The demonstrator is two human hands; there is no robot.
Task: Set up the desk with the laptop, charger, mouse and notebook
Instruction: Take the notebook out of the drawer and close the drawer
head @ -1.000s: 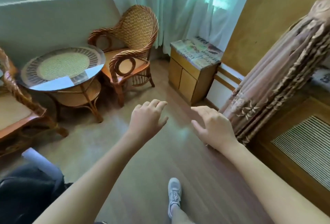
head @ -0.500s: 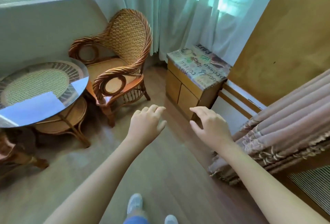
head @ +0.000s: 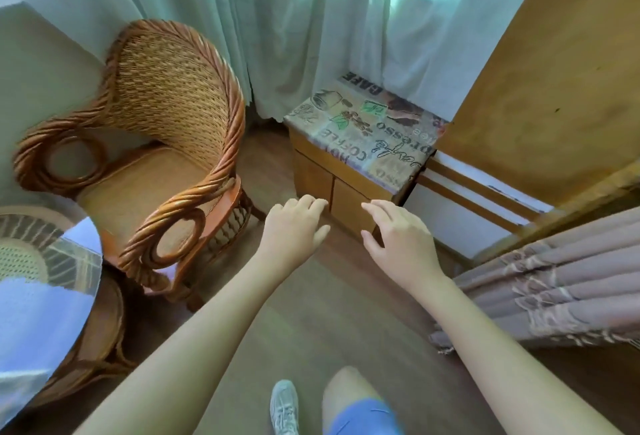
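Observation:
No laptop, charger, mouse or notebook shows in the head view. My left hand (head: 294, 226) and my right hand (head: 401, 240) are stretched out in front of me above the wooden floor, palms down, fingers loosely bent and holding nothing. Both hover just short of the front doors of a small wooden cabinet (head: 322, 178) topped with a coffee-print cloth. The cabinet doors are closed, and what is inside is hidden.
A wicker armchair (head: 166, 122) stands to the left of the cabinet. A round glass-topped rattan table (head: 41, 296) sits at the far left. Sheer curtains (head: 311, 18) hang behind, a brown fringed curtain (head: 554, 278) lies at the right. My leg and shoe (head: 284, 407) are below.
I have stepped toward the corner: the cabinet and armchair are now nearer and larger, the round table slid off to the left. Both hands stay outstretched and empty.

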